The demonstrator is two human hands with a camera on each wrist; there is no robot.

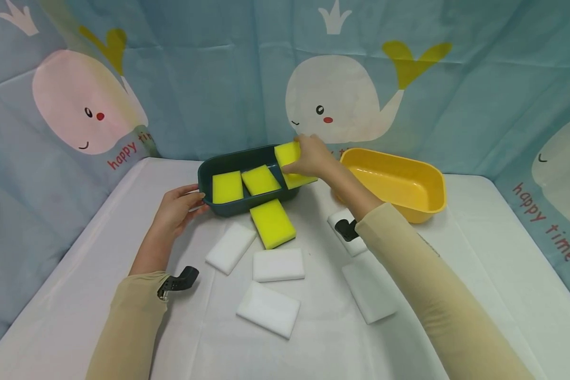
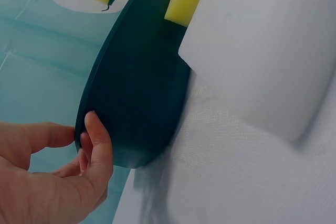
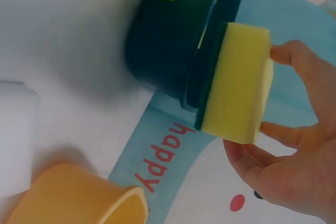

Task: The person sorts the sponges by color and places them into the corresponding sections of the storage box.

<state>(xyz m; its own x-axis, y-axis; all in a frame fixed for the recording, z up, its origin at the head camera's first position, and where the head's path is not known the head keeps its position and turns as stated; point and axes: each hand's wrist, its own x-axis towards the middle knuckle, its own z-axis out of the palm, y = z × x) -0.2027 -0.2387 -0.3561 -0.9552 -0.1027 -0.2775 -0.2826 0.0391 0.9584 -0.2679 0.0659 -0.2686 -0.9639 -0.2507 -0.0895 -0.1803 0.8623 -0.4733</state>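
My left hand (image 1: 177, 211) pinches the left end of a dark green oblong basin (image 1: 228, 210), thumb and fingers at its rim in the left wrist view. My right hand (image 1: 313, 155) holds a yellow sponge (image 3: 239, 82) with a dark green scouring side, at the basin's right end, overlapping the rim in the head view. Two yellow sponges lie in the basin, one at the left (image 1: 227, 188) and a tilted one (image 1: 261, 180) beside it. Just in front of the basin another yellow sponge (image 1: 273, 224) rests on the table.
Several white sponge blocks (image 1: 278, 265) lie scattered on the white tabletop (image 1: 209, 338), one (image 1: 369, 293) partly shaded by my right forearm. A yellow basin (image 1: 399, 184) stands at the right, partly behind that arm. A blue whale-print curtain (image 1: 209, 95) hangs behind the table.
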